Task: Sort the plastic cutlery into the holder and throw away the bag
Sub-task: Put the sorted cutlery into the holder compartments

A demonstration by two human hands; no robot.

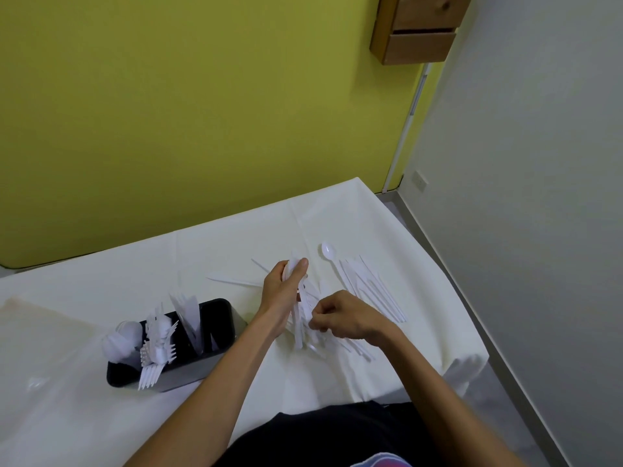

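Observation:
My left hand (pixel 283 288) grips a bundle of white plastic cutlery (pixel 300 328) upright above the white tablecloth (pixel 236 244). Just right of it, my right hand (pixel 340 318) pinches one white piece at the bundle's lower end. A black holder (pixel 215 332) stands to the left with spoons, forks and knives sticking up in separate compartments. Loose white knives (pixel 374 291) and a spoon (pixel 327 251) lie on the cloth to the right. A clear plastic bag (pixel 40 325) lies flat at the far left.
The table's right edge drops to a grey floor (pixel 505 348). A yellow-green wall (pixel 202 112) runs behind the table, and a wooden drawer box (pixel 421 28) hangs up on it at the right. Some thin white pieces (pixel 232 281) lie behind my left hand.

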